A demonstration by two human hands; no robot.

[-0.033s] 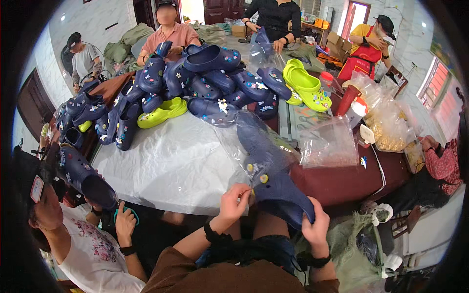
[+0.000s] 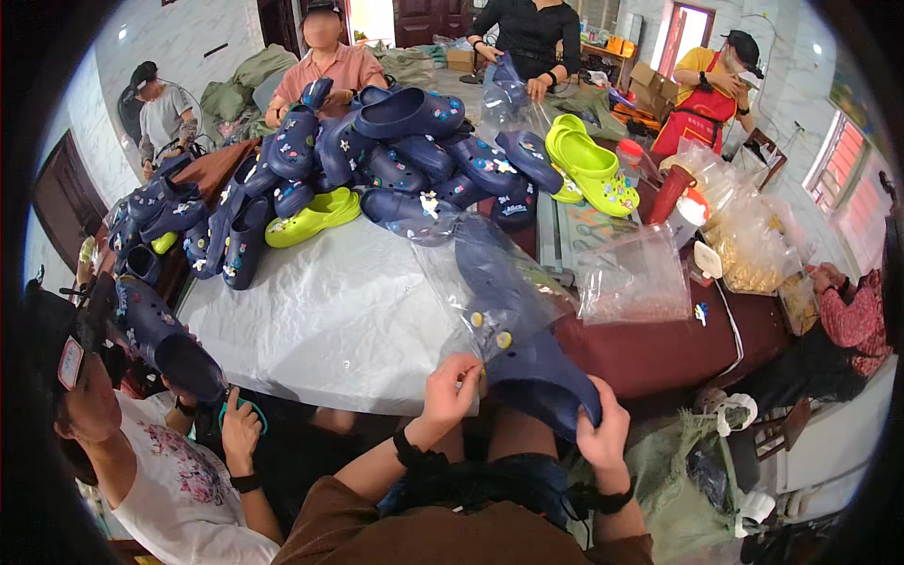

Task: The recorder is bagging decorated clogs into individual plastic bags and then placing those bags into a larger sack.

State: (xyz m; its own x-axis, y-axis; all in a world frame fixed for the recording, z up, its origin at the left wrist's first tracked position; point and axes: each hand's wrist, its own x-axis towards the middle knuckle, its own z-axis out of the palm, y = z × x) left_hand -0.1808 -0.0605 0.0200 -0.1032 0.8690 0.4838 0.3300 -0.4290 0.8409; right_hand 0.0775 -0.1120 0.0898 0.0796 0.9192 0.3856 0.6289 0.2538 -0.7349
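Note:
A navy blue clog (image 2: 541, 377) with yellow round charms lies partly inside a clear plastic bag (image 2: 438, 268) at the table's near edge. My right hand (image 2: 604, 426) grips the clog's heel end, thumb on the rim. With fingers pinched, my left hand (image 2: 454, 388) holds the edge of the bag's mouth beside the clog. Another navy clog shape shows through the bag farther in. Just beyond it lies a navy clog with white charms (image 2: 407, 215), partly under the plastic.
A heap of navy clogs (image 2: 410, 113) covers the far side, with lime green clogs (image 2: 589, 160) among them. Flat clear bags (image 2: 633, 281) and a red cylinder (image 2: 670, 193) stand to the right. At left a co-worker's hand (image 2: 242, 428) holds teal-handled scissors near another navy clog (image 2: 165, 334).
The clog and my right hand have shifted slightly away from me and to the left, toward the bag. My left hand keeps nearly the same place.

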